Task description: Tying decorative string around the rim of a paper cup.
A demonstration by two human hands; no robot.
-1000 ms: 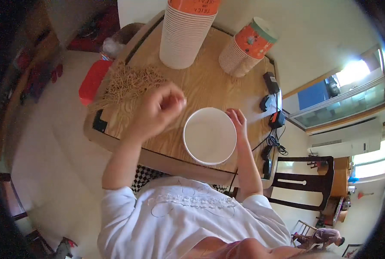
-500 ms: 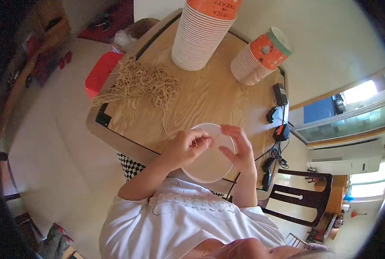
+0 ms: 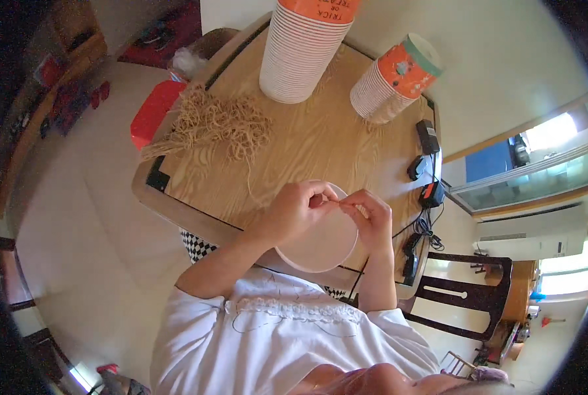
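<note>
At the table's near edge is a round white paper tub [image 3: 317,249], seen from above; I cannot tell whether its mouth or its base faces up. Over its far part my left hand [image 3: 295,209] is closed in a pinch on a thin tan twine strand [image 3: 250,176]. The strand trails from the left hand toward a tangled heap of twine [image 3: 221,125] at the far left. My right hand [image 3: 373,217] pinches at the same spot, its fingertips meeting those of the left. The short bit of twine between them is mostly hidden by the fingers.
A tall stack of white and orange paper tubs [image 3: 300,56] stands at the back of the wooden table [image 3: 327,145]. To its right is a shorter stack [image 3: 396,79] with a green top. Black adapters and cables [image 3: 429,194] line the right edge, near a dark chair [image 3: 468,296].
My right hand has closed from an open pose and come in to meet the left fingertips. The left hand has moved slightly up and right with the twine.
</note>
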